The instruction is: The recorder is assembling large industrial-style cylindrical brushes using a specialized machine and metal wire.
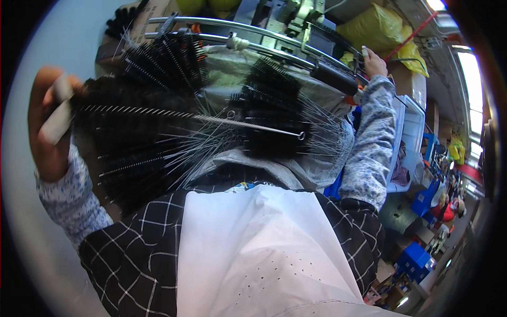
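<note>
My left hand (50,124), with white wraps on its fingers, is closed on the bristled end of a black twisted-wire brush (211,121). The brush's bare wire stem points right across my lap and ends in a small loop. Under it lie bundles of similar black brushes (163,66), with thin wire stems fanning out. Another bundle (269,100) rests on grey cloth in the middle. At the far right, my right hand (375,64) is at the end of a machine (280,45), fingers curled; what they grip is hidden.
Metal rails (248,45) and a black roller (334,79) run along the machine's near side. Yellow sacks (372,29) stand behind. A light-blue bin (404,142) is by my right arm. Boxes, blue crates (414,261) and another person (449,207) are farther right.
</note>
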The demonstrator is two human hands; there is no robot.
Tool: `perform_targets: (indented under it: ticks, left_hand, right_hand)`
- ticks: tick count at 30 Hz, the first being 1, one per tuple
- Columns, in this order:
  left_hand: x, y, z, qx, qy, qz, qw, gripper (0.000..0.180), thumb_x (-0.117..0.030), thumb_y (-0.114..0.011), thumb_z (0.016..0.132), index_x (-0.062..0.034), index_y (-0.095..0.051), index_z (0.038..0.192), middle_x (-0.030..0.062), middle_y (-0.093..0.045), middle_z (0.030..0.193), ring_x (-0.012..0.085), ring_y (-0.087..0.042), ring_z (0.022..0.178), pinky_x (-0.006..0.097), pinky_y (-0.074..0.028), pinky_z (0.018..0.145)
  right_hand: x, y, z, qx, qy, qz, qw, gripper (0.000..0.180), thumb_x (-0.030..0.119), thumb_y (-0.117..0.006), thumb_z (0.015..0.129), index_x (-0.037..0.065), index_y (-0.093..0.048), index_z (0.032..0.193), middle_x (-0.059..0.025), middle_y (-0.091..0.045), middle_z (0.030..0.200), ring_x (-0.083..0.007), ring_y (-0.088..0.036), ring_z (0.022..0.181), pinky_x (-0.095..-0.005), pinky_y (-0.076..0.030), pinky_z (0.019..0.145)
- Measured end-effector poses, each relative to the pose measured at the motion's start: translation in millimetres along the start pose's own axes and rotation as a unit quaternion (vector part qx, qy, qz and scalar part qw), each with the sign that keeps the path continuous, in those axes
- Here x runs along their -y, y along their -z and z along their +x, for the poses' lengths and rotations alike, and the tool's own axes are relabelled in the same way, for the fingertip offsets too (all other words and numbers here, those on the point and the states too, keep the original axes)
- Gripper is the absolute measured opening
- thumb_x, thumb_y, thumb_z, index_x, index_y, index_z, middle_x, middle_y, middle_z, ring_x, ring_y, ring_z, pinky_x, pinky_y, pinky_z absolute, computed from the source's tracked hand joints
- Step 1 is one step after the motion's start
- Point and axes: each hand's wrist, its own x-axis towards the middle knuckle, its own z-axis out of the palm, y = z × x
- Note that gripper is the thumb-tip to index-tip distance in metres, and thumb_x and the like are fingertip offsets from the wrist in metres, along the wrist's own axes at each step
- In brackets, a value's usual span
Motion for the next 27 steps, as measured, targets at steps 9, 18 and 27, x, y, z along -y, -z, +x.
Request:
perform_targets:
  ticks: [9, 18, 27]
  left_hand:
    - [20, -61, 52, 0.195, -0.039, -0.089, 0.976, 0.033, -0.01, -0.048, 0.078, -0.0062, -0.041, 0.11, 0.0062, -0.049, 0.084, 0.0113, -0.054, 0.075, 0.023, -0.051, 0.065]
    - [30, -119, 58, 0.236, 0.018, -0.152, 0.96, 0.023, -0.01, -0.052, 0.08, -0.007, -0.036, 0.098, 0.0037, -0.05, 0.081, 0.0108, -0.053, 0.072, 0.022, -0.046, 0.065]
    - [89, 5, 6, 0.263, 0.101, 0.441, 0.852, 0.042, -0.021, -0.062, 0.071, -0.0017, -0.043, 0.104, 0.0141, -0.051, 0.097, 0.0283, -0.048, 0.089, 0.036, -0.036, 0.081]
  right_hand:
    - [3, 113, -113, 0.263, 0.196, 0.401, 0.855, 0.043, 0.026, -0.049, 0.084, 0.003, -0.042, 0.12, -0.0097, -0.049, 0.113, -0.0167, -0.044, 0.106, -0.0265, -0.032, 0.091]
    - [219, 111, -194, 0.184, 0.396, 0.54, 0.72, 0.038, 0.024, -0.057, 0.079, 0.006, -0.047, 0.11, -0.0132, -0.056, 0.094, -0.0211, -0.054, 0.085, -0.0298, -0.044, 0.074]
    - [117, 30, -85, -0.167, 0.122, 0.1, 0.973, 0.031, 0.022, -0.053, 0.077, 0.021, -0.054, 0.108, -0.0043, -0.056, 0.079, -0.0219, -0.052, 0.08, -0.0346, -0.042, 0.073]
